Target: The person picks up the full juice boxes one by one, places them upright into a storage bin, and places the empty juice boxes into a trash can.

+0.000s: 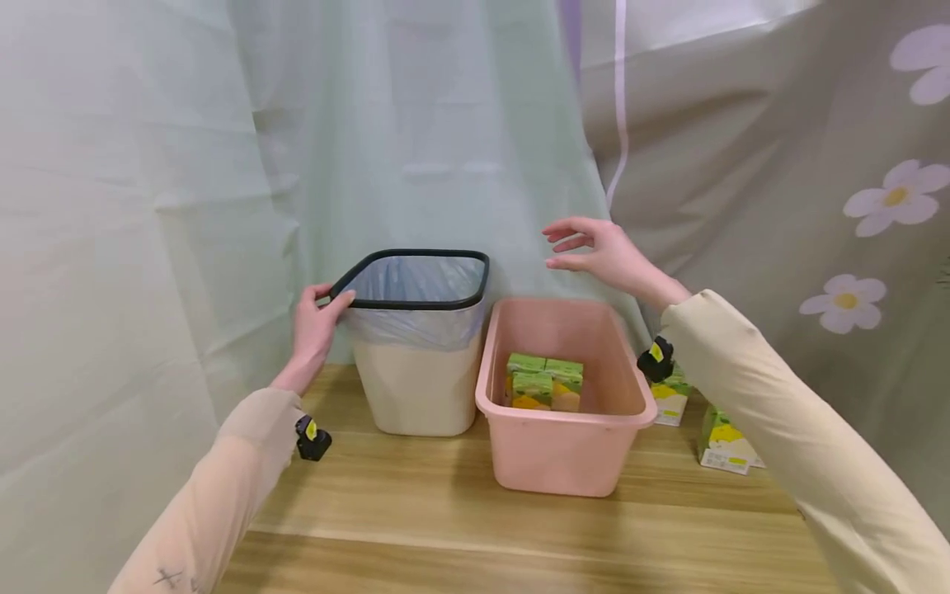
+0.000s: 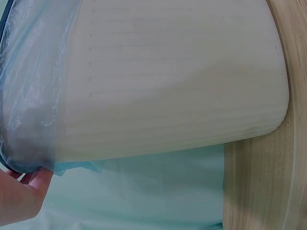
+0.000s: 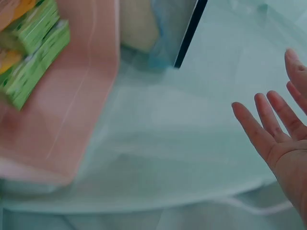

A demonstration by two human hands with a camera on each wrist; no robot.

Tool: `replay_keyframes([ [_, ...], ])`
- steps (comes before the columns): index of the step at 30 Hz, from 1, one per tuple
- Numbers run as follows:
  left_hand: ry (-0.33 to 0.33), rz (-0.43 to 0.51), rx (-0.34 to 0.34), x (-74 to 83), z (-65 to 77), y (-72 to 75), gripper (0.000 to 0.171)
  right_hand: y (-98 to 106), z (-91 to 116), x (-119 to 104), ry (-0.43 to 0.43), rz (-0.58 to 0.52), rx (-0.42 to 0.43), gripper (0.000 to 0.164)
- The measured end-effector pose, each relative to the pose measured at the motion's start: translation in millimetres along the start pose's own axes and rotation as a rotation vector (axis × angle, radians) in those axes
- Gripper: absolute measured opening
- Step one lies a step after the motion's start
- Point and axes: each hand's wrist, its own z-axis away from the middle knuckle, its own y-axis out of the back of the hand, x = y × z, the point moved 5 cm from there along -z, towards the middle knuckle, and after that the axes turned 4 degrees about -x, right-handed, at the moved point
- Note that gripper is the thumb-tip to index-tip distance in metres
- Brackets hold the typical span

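Note:
My left hand (image 1: 315,330) grips the black rim (image 1: 416,305) of a cream trash bin (image 1: 419,388) at its left corner, thumb on top. A thin bluish bag (image 2: 36,91) lines the bin and folds down over its outside, as the left wrist view shows. My right hand (image 1: 594,252) is raised in the air above the back of a pink tub (image 1: 557,450), right of the bin. Its fingers (image 3: 249,120) are spread and loosely bent, with nothing in them. Several small green and yellow boxes (image 1: 532,389) stand inside the tub.
More green and yellow boxes (image 1: 727,441) stand right of the tub, partly behind my right sleeve (image 1: 779,412). Everything rests on a wood-grain table (image 1: 416,520). A pale green curtain (image 1: 445,148) hangs close behind, and a grey flowered one (image 1: 712,181) hangs at the right.

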Motion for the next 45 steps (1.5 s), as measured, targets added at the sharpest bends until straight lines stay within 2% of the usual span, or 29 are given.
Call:
replay_keyframes([
  [3, -0.006, -0.029, 0.005, -2.1, -0.3, 0.6, 0.053, 9, 14, 12, -0.042, -0.001, 0.014, 0.044],
  [11, -0.004, -0.058, 0.013, -5.6, -0.7, 1.7, 0.053, 28, 61, 39, -0.085, 0.115, 0.026, 0.045],
  [20, -0.019, -0.063, 0.029, -6.0, -0.1, 5.1, 0.054, 39, 113, 67, -0.039, 0.234, 0.011, 0.044],
  [24, -0.019, -0.059, 0.031, -6.4, -1.5, 6.3, 0.054, 42, 133, 83, -0.086, 0.298, 0.012, 0.045],
  [29, -0.011, -0.06, 0.028, -8.5, -0.9, 7.6, 0.055, 43, 156, 103, -0.164, 0.3, -0.006, 0.046],
  [34, -0.011, -0.068, 0.009, -9.7, -0.1, 3.8, 0.056, 46, 184, 128, -0.217, 0.348, -0.01, 0.044],
  [39, -0.021, -0.068, 0.005, -8.7, -1.6, 0.0, 0.057, 48, 210, 156, -0.302, 0.338, -0.026, 0.05],
  [45, -0.032, -0.064, 0.015, -8.4, -4.1, -1.3, 0.056, 47, 230, 182, -0.318, 0.329, -0.088, 0.054],
])
